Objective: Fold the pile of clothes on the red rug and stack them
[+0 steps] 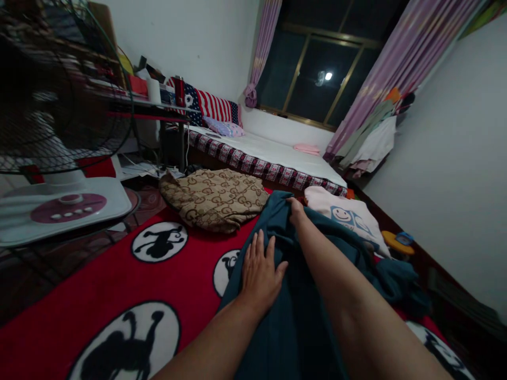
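A dark teal garment (277, 338) lies spread over a red blanket (194, 274) with black-and-white round figures. My left hand (261, 269) rests flat on the garment near its left edge, fingers stretched out. Farther forward, my right hand (296, 211) has its fingers closed on the garment's bunched cloth near the far end. A sleeve-like part of the teal cloth trails off to the right, partly behind my right forearm. Just beyond the left hand lies a folded brown patterned cloth (217, 198). A pale pink garment (344, 214) with a smiley print lies past the right forearm.
On the left, a fan (67, 206) stands close to the blanket. Behind it is a cluttered desk (158, 105). A bed (261, 145) with a white top runs beneath the window. Clothes (374, 140) hang at the right wall, above a yellow stool (396, 241).
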The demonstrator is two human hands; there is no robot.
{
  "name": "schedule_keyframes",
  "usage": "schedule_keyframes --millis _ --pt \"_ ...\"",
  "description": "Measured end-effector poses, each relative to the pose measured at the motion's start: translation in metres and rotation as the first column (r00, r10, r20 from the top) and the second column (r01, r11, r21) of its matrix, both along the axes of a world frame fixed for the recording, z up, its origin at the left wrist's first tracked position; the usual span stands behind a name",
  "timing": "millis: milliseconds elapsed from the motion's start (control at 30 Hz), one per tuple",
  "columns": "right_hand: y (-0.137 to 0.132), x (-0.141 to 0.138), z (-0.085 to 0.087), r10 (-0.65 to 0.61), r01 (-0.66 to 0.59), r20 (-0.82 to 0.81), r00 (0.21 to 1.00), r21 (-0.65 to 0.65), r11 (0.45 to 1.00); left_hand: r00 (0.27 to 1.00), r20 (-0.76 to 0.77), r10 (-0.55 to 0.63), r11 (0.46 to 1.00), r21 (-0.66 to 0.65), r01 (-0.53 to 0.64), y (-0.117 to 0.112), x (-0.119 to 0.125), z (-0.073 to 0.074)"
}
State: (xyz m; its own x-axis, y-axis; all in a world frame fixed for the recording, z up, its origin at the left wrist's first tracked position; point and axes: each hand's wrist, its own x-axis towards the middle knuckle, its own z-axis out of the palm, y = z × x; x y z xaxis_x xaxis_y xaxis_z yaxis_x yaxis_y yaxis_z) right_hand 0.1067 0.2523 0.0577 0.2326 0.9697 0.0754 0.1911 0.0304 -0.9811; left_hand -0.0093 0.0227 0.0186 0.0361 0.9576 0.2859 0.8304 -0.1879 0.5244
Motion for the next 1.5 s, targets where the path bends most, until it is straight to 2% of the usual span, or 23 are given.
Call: schedule_keyframes --millis 100,233,333,467,533,567,600,633,667,700,733,767,800,833,900,967,1033,1200,1333,1433,1500 --pt "-0.001 0.003 -0.011 -0.004 0.010 0.189 0.982 -0.028 1.000 1.000 -0.005 -0.006 0.999 -0.044 0.005 0.001 0.000 -0.004" --pt "-0.001 0.001 -0.012 -0.062 0.042 0.433 0.899 0.056 0.998 0.996 -0.042 -0.074 0.996 -0.053 0.071 0.002 -0.001 -0.006" --pt "-0.004 0.000 -0.012 -0.131 0.089 0.598 0.791 0.100 0.991 0.993 -0.057 -0.107 0.994 -0.035 0.105 0.003 -0.001 -0.005" --pt "-0.019 -0.005 -0.016 -0.140 0.146 0.762 0.633 0.061 0.987 0.985 -0.068 -0.156 0.987 -0.043 0.153 0.002 -0.001 -0.005" --pt "-0.028 -0.009 -0.014 -0.178 0.145 0.824 0.538 0.117 0.982 0.984 -0.073 -0.160 0.986 -0.052 0.156 0.002 -0.001 -0.005" --pt "-0.032 -0.011 -0.012 -0.210 0.100 0.862 0.462 0.184 0.978 0.984 -0.075 -0.160 0.986 -0.055 0.156 0.002 -0.001 -0.005" --pt "-0.036 -0.013 -0.010 -0.239 0.004 0.898 0.369 0.256 0.967 0.984 -0.077 -0.164 0.985 -0.060 0.159 0.002 0.000 -0.004" --pt "-0.039 -0.014 -0.008 -0.254 -0.148 0.930 0.267 0.300 0.942 0.983 -0.077 -0.166 0.985 -0.064 0.162 0.002 0.000 -0.004" --pt "-0.041 -0.014 -0.007 -0.247 -0.332 0.955 0.162 0.288 0.898 0.983 -0.076 -0.169 0.984 -0.069 0.164 0.002 0.000 -0.003" --pt "-0.043 -0.014 -0.007 -0.218 -0.503 0.974 0.066 0.221 0.836 0.982 -0.073 -0.172 0.983 -0.074 0.166 0.002 0.000 -0.003" --pt "-0.043 -0.013 -0.008 -0.169 -0.619 0.986 -0.008 0.128 0.775 0.982 -0.069 -0.177 0.982 -0.082 0.171 0.002 0.000 -0.002" --pt "-0.042 -0.010 -0.009 -0.116 -0.671 0.991 -0.064 0.043 0.741 0.981 -0.063 -0.184 0.980 -0.086 0.178 0.002 0.000 -0.001" --pt "-0.039 -0.006 -0.012 -0.068 -0.664 0.993 -0.095 -0.013 0.748 0.980 -0.052 -0.191 0.979 -0.083 0.186 0.002 0.000 0.000" --pt "-0.036 -0.001 -0.015 -0.025 -0.602 0.995 -0.097 -0.038 0.798 0.980 -0.038 -0.196 0.978 -0.077 0.192 0.002 0.000 0.000" --pt "-0.027 0.010 -0.020 0.036 -0.386 0.998 -0.047 -0.051 0.921 0.983 -0.001 -0.182 0.982 -0.050 0.181 0.002 -0.001 0.001" --pt "-0.018 0.019 -0.024 0.080 -0.205 0.997 -0.003 -0.079 0.976 0.989 0.034 -0.145 0.989 -0.033 0.146 0.002 -0.001 0.000" --pt "-0.012 0.024 -0.025 0.111 -0.133 0.994 0.012 -0.109 0.985 0.991 0.034 -0.127 0.991 -0.034 0.128 0.003 0.000 -0.003" --pt "-0.023 0.027 -0.011 0.154 -0.105 0.988 0.021 -0.151 0.983 0.981 -0.061 -0.187 0.981 -0.060 0.183 0.004 -0.002 -0.008" --pt "-0.058 0.047 0.018 0.126 -0.127 0.992 0.022 -0.122 0.984 0.981 -0.049 -0.186 0.981 -0.056 0.183 0.004 -0.003 -0.005" --pt "-0.095 0.075 0.039 0.027 -0.105 0.999 0.033 -0.024 0.994 0.988 -0.035 -0.148 0.989 -0.015 0.148 0.004 -0.002 -0.004" --pt "-0.122 0.096 0.047 -0.017 -0.052 0.999 0.039 0.019 0.998 0.980 -0.065 -0.186 0.983 -0.013 0.186 0.005 -0.002 -0.005"
